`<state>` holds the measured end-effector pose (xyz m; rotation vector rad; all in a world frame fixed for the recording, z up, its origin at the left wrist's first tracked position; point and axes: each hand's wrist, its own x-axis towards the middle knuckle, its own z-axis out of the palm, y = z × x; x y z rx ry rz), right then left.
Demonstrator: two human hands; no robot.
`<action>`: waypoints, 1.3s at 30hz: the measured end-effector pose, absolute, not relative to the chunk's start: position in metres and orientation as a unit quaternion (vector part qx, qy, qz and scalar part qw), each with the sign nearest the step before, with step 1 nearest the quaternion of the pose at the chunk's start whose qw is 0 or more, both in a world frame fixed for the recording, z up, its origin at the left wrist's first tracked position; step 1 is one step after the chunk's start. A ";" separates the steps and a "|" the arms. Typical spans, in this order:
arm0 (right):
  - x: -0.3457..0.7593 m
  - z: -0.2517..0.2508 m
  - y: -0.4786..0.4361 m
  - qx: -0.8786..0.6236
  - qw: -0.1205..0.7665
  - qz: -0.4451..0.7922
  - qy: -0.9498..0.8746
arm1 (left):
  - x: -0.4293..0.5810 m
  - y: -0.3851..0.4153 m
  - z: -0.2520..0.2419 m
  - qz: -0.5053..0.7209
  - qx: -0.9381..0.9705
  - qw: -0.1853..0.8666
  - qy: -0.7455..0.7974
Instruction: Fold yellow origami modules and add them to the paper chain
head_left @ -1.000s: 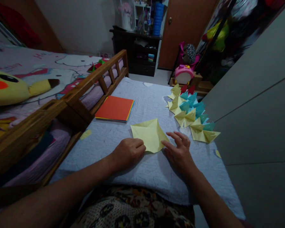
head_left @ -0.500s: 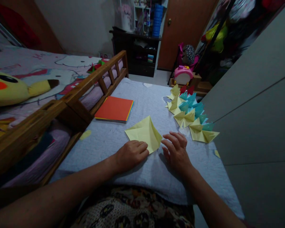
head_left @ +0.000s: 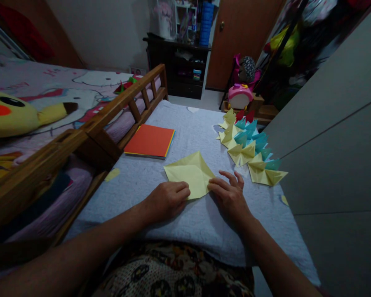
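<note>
A sheet of yellow origami paper [head_left: 191, 175] with creases lies on the cloth-covered surface in front of me. My left hand [head_left: 170, 199] is closed on its near left edge, fingertips pressed to the paper. At the right corner, my right hand [head_left: 228, 196] pinches the paper between thumb and forefinger, its other fingers raised. Left of the sheet sits a stack of square coloured paper [head_left: 150, 141], orange on top. Folded yellow paper pieces [head_left: 241, 153] stand in a row to the right, beside folded blue pieces [head_left: 261, 142] and red ones [head_left: 249, 116].
A wooden bed rail [head_left: 111, 109] runs along the left, with a yellow plush toy [head_left: 15, 115] on the bed beyond it. A pale cabinet [head_left: 340, 165] borders the right side. Behind stand a dark shelf unit [head_left: 176, 68] and a pink toy [head_left: 240, 97].
My right hand has moved from beside the paper onto its right corner and now pinches it. The sheet has turned slightly and shifted right. My left hand keeps its hold.
</note>
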<state>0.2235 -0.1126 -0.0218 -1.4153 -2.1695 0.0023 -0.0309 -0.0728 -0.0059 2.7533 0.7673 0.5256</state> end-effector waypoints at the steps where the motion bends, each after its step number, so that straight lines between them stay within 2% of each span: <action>1: 0.225 -0.023 -0.111 -0.530 0.284 0.018 -0.799 | -0.031 -0.074 -0.005 0.187 0.932 0.142 0.278; 7: 0.231 -0.028 -0.103 -0.556 0.303 0.094 -0.768 | -0.026 -0.076 0.002 0.239 0.845 0.266 0.398; 19: 0.229 -0.024 -0.099 -0.614 0.284 0.146 -0.721 | -0.019 -0.057 0.006 0.220 0.748 0.334 0.529; 22: 0.228 -0.025 -0.099 -0.614 0.288 0.135 -0.722 | -0.017 -0.056 0.006 0.216 0.760 0.302 0.534; 29: 0.228 -0.026 -0.099 -0.612 0.277 0.110 -0.732 | -0.016 -0.054 -0.005 0.182 0.816 0.121 0.535; 39: 0.226 -0.026 -0.092 -0.650 0.235 0.109 -0.715 | -0.017 -0.051 -0.010 0.152 0.813 0.086 0.556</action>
